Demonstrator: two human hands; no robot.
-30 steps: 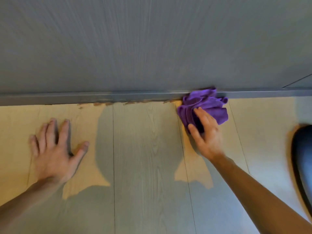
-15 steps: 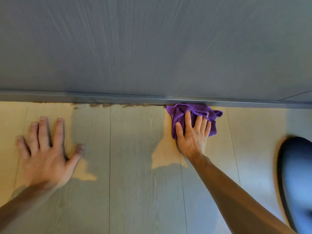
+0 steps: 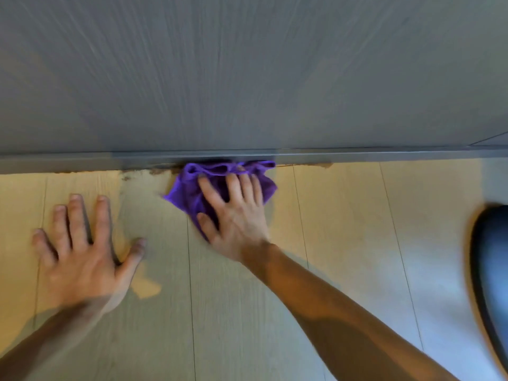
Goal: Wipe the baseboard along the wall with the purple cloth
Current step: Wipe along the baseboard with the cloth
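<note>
A crumpled purple cloth lies on the floor, its far edge pushed against the grey baseboard that runs along the foot of the grey wall. My right hand lies flat on top of the cloth with fingers spread, pressing it toward the baseboard. My left hand rests palm down on the light wood floor to the left, fingers apart, holding nothing. Brown specks and chipped spots line the floor just below the baseboard, left and right of the cloth.
Light wood floor planks stretch in front of the wall, partly in shadow. A dark rounded object sits blurred at the right edge of the view. The grey wall fills the upper half.
My right hand has slid the cloth leftward along the baseboard and flattened on it. The gap between my two hands has narrowed.
</note>
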